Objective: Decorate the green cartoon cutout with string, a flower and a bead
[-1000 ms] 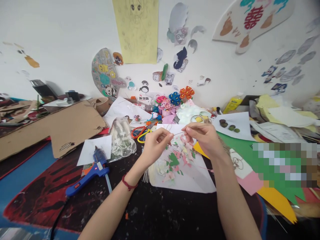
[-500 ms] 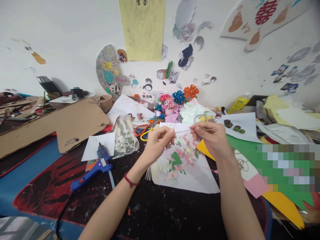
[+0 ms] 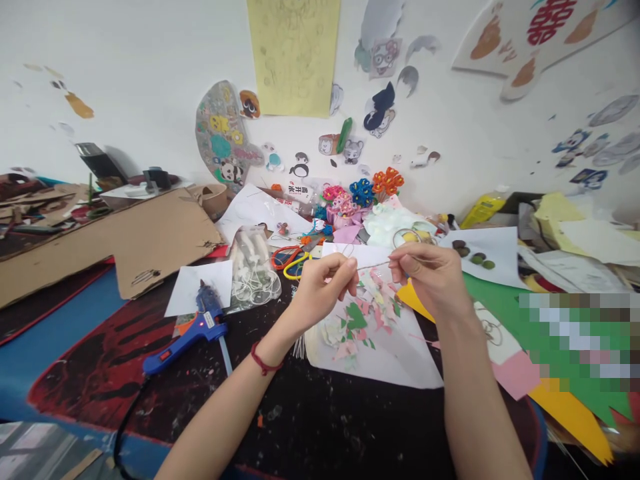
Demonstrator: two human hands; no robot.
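Nearly level, thin strand (image 3: pixel 373 265) between left hand (image 3: pixel 324 285) and right hand (image 3: pixel 431 275).

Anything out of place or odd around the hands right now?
Yes: pink and green scraps litter the paper, looking untidy. The glue gun lies on its side, light lit, tip over a small sheet; possibly risky if hot.

The thin strand (image 3: pixel 374 265) is too fine to identify.

a craft workspace, shown by the glue gun (image 3: pixel 203 327), scissors (image 3: pixel 304 255), paper scraps (image 3: pixel 357 317) and cutouts (image 3: pixel 383 110) on the wall (image 3: pixel 145 67).
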